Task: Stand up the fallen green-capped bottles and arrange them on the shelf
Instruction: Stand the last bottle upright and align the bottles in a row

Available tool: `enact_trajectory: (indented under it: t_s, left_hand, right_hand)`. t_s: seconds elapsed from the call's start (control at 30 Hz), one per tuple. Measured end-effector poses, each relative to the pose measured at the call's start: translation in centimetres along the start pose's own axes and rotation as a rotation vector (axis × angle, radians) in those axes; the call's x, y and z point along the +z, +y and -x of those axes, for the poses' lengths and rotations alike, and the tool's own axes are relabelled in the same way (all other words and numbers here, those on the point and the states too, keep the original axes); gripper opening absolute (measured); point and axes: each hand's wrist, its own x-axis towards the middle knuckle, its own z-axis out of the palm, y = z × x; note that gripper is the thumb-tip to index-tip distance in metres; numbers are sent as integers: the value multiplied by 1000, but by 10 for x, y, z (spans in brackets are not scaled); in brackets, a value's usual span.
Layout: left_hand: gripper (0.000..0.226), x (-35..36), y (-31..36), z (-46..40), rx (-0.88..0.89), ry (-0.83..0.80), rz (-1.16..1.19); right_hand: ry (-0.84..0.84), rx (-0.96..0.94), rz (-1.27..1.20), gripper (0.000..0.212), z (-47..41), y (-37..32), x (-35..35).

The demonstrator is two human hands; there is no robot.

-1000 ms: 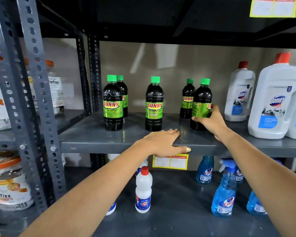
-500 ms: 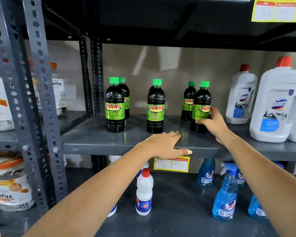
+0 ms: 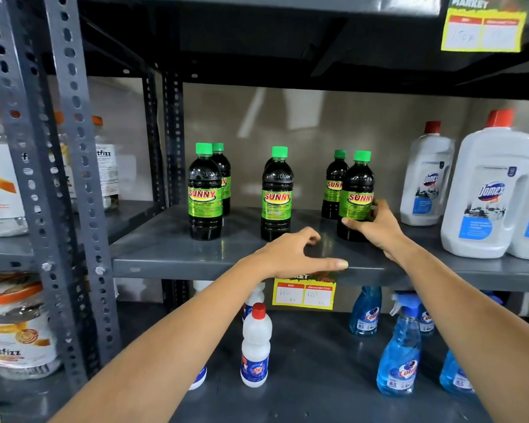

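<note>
Right now the grey metal shelf in front of you carries everything, so start there. On its right end stand big white Domex bottles with red caps, well apart from your hands. In the middle of the shelf stand five dark Sunny bottles with green caps, all upright. Two are at the left, one in front and one just behind it. One stands alone in the middle. Two more stand at the right, one at the back and one in front.

Your right hand is wrapped around the lower part of that front right bottle, with the fingers on its right side and the thumb across its front. The bottle's base sits on the shelf.

Your left hand grips nothing. It rests at the front edge of the shelf, fingers loosely curled and the thumb stretched along the lip, near the middle bottle but not touching it. Just under that hand hangs a yellow price tag.
</note>
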Motion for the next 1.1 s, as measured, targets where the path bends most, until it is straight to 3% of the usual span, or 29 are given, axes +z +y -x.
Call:
enact_trajectory:
  t_s: [0.1,0.17,0.27,0.33,0.4,0.47,0.6,1.1]
  left_hand:
    - [47,-1,-6,-2,24,261,245]
    - [34,-2,-11,-3,-13,480,305]
    - [38,-6,-19,-7,-140,802,317]
    - [61,-11,-22,-14,-269,902,299]
    - [89,-16,-23,-24,-349,856,335]
    - [98,-19,-27,-35,-370,735,393]
    - [72,-15,-29,-42,-390,562,405]
    - [72,-9,-16,-28,-309,484,342]
  right_hand:
    - [-24,-5,38,81,0,0,-6]
    - [-31,-7,37,82,1,1,-8]
    - [-31,-10,36,82,3,3,-9]
    - [-29,-8,30,83,3,4,-8]
    - [-26,-9,24,83,3,3,-9]
    - [-24,-10,20,83,3,3,-9]
    - [-30,-6,21,84,5,2,-10]
    - [-36,2,1,88,24,11,-27]
